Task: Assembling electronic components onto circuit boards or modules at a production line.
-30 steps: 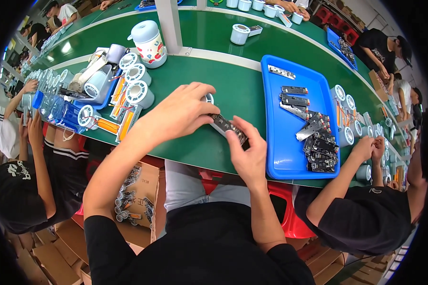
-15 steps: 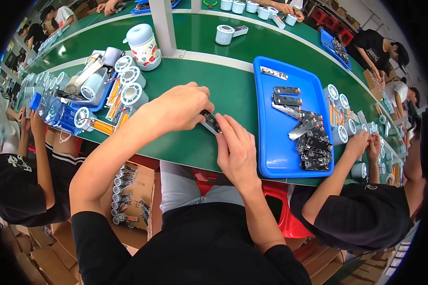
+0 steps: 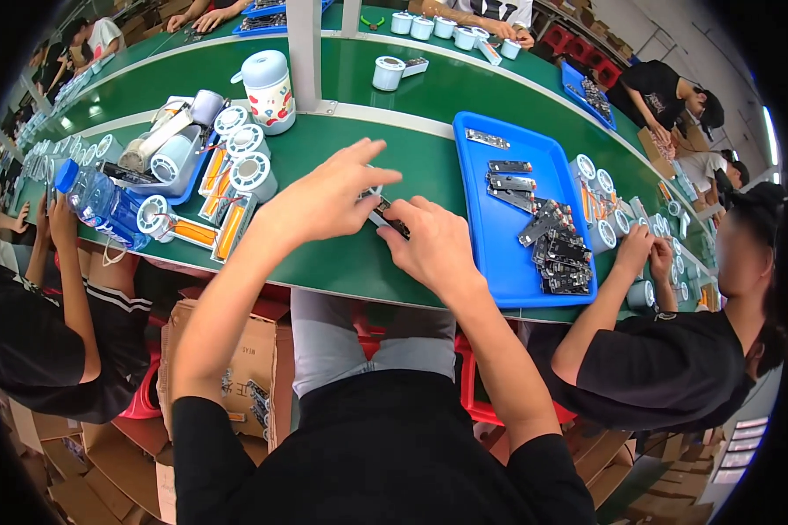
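Above the green bench top, my right hand (image 3: 433, 245) grips a narrow grey casing with a dark circuit board (image 3: 394, 220) in it, thumb on the near side and fingers over the top. My left hand (image 3: 328, 194) hovers at the far end of that casing, its fingers lifted and spread. Its thumb is close to the casing; whether they touch cannot be seen. A small greyish part shows beneath the left fingers, too covered to name. To the right, a blue tray (image 3: 488, 278) holds a heap of similar dark circuit boards (image 3: 559, 249).
Left of my hands are several white round-headed fan units (image 3: 252, 173) with orange parts, a cup (image 3: 268, 92), a water bottle (image 3: 105, 210) and a loaded bin (image 3: 177, 166). A metal post (image 3: 305, 61) rises beyond. Co-workers sit on both sides; a cardboard box (image 3: 258, 350) stands below.
My left hand has loosened from the casing, its fingers spreading upward. My right hand has closed further over the casing. The whole view has shifted slightly.
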Motion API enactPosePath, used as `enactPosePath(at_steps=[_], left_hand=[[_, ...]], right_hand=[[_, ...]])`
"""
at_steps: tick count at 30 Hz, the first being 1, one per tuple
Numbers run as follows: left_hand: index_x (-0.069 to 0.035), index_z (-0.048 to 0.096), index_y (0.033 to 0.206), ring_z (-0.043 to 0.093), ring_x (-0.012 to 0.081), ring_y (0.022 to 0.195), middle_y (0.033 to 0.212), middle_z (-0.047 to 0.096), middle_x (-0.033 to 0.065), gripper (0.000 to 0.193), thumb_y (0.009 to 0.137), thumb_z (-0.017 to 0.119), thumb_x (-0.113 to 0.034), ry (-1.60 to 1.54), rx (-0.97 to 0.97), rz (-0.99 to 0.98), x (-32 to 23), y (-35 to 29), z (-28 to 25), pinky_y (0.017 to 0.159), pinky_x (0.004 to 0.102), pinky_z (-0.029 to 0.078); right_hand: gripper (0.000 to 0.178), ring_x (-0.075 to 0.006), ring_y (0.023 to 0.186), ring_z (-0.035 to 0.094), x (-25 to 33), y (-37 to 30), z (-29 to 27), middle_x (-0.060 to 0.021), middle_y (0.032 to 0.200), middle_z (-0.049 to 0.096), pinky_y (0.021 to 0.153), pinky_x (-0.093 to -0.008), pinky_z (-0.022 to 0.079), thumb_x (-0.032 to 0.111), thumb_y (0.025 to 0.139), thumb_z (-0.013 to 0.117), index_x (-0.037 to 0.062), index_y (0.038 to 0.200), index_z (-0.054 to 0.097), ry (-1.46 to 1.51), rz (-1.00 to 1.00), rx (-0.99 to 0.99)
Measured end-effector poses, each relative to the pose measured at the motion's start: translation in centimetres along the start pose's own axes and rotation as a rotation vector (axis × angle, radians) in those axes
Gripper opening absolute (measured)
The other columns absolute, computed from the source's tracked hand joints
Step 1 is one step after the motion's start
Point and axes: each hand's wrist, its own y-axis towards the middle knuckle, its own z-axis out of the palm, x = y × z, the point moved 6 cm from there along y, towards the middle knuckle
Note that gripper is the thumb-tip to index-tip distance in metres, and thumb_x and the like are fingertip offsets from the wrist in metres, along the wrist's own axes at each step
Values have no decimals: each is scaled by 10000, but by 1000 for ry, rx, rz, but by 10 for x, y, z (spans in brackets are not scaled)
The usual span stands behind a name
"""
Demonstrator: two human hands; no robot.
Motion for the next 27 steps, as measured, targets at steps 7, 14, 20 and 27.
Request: enactPosePath(at_steps=[7, 14, 20, 27], left_hand=[[-16, 733, 1100, 640, 299, 1130, 1301, 647, 144, 263, 839, 713, 15, -138, -489, -6, -29, -66, -4, 953, 361, 523], [-81, 728, 958, 589, 211, 789, 933, 680, 15, 180, 796, 735, -4, 138, -557, -21, -16, -103, 35, 711, 323, 487], [-127, 689, 828, 532, 166, 612, 773, 614, -14, 131, 741, 731, -38, 295, -640, -36, -21, -109, 42, 586, 269, 429], [-122, 665, 782, 510, 158, 560, 738, 575, -20, 100, 731, 725, -60, 328, -621, -147, -16, -108, 39, 533, 255, 406]], right_hand=[[116, -239, 588, 589, -20, 26, -13, -74, 724, 642, 557, -350, 483, 151, 806, 746, 60, 844, 686, 200, 106, -207], [268, -360, 732, 676, -126, 182, -32, -155, 841, 730, 701, -438, 553, 298, 813, 671, 54, 913, 715, 76, 499, -320], [370, -464, 957, 700, -229, 249, 39, -255, 1025, 727, 814, -518, 563, 231, 813, 590, 4, 1096, 664, -94, 630, -69], [246, -425, 891, 717, -253, 288, 90, -240, 969, 714, 772, -488, 583, 144, 828, 612, 2, 1027, 634, -192, 541, -114]])
